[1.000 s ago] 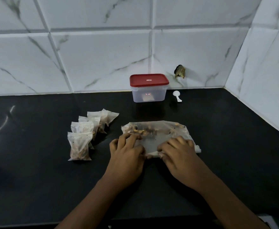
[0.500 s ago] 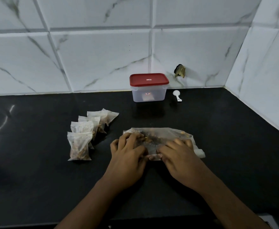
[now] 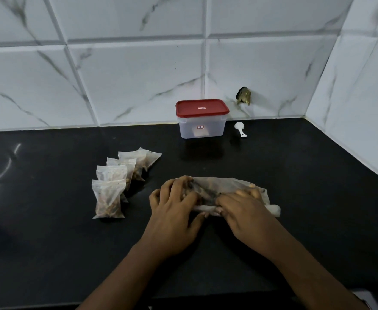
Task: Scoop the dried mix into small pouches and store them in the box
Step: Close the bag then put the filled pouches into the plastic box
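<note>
Black counter (image 3: pixel 49 253): left hand (image 3: pixel 174 215) and right hand (image 3: pixel 248 215) both clutch the rolled bag (image 3: pixel 221 185), pouches (image 3: pixel 108 198) lying nearby.

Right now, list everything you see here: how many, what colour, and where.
small pouches: five, clear with brown mix, overlapping row left of centre
large bag: one, clear with brown mix, centre, under both hands
box: one, clear with red lid on, by the back wall
scoop: one, white, right of the box
counter: one, black, under everything
wall tiles: several, white, grey-veined, behind and right
wall object: one, dark, above the scoop; unidentifiable
left hand: one, grips the bag's left end
right hand: one, grips the bag's right half
</note>
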Motion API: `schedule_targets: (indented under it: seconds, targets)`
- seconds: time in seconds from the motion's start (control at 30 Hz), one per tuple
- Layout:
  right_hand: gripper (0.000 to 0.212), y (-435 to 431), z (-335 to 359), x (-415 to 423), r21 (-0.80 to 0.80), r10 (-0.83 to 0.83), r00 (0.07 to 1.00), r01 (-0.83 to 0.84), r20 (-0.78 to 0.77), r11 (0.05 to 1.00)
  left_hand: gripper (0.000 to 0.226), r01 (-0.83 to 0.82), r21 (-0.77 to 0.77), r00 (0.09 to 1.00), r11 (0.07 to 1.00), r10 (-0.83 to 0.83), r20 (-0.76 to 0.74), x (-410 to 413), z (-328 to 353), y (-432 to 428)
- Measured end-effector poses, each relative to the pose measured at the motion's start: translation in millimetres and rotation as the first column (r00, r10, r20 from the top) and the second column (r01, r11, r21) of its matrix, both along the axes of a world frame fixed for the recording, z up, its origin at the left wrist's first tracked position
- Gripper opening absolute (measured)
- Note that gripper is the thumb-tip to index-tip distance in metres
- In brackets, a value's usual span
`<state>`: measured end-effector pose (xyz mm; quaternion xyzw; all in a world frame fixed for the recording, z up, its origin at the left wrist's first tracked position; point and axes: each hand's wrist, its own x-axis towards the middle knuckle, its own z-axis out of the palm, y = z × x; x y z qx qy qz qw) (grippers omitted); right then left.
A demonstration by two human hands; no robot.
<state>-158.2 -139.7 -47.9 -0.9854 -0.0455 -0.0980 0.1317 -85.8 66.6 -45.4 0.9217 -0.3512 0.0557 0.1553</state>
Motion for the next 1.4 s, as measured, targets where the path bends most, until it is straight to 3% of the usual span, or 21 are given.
schedule_targets:
  seconds: [0.1,0.27,0.5,0.7,0.83,0.97,1.13,1.3,1.4]
  targets:
    - [0.041,-1.2,3.2,-2.1,-0.012,0.007,1.000,-0.007,-0.004,1.000,0.033,0.015,-0.008,1.000,1.000,-0.015,0.002,2.4,-1.4,-1.2]
    - [0.028,-3.8,0.3,-5.3,-0.052,0.019,0.997,-0.015,0.073,0.999,0.026,0.003,-0.018,1.000,1.000,-0.003,-0.002,5.8,-3.3,-1.0]
    - [0.028,-3.5,-0.4,-1.6,-0.067,0.010,0.990,-0.001,0.137,0.998,0.037,0.011,-0.108,1.000,0.994,-0.011,0.004,0.8,-1.4,1.9]
    - [0.033,2.0,19.6,-10.1,-0.009,0.044,0.999,-0.044,-0.009,0.999,0.029,0.036,-0.076,0.999,0.996,-0.034,0.023,4.3,-4.0,1.5]
    - [0.037,-0.6,7.5,-8.6,0.003,0.044,0.997,-0.045,0.066,0.999,0.023,0.034,-0.085,0.998,0.996,-0.029,0.049,5.0,-4.9,2.0]
    - [0.021,-0.8,3.0,-4.9,-0.051,0.084,0.984,-0.077,0.156,0.996,0.027,0.037,-0.072,0.999,0.997,-0.036,0.024,4.2,-2.6,1.2]
    - [0.033,-3.5,-5.0,-0.9,-0.078,0.108,0.975,-0.094,0.196,0.992,0.020,0.047,-0.153,0.999,0.987,-0.051,-0.016,3.7,-1.8,1.0]
    - [0.033,-8.4,4.2,-5.8,0.002,0.041,0.974,-0.043,0.221,0.999,0.042,0.027,-0.256,0.999,0.966,-0.032,-0.016,7.7,-1.9,0.6]
    - [0.060,-17.0,7.1,-7.2,0.024,-0.069,0.986,0.066,0.152,0.998,0.038,0.025,-0.274,0.999,0.961,-0.016,0.033,11.8,-6.1,1.2]
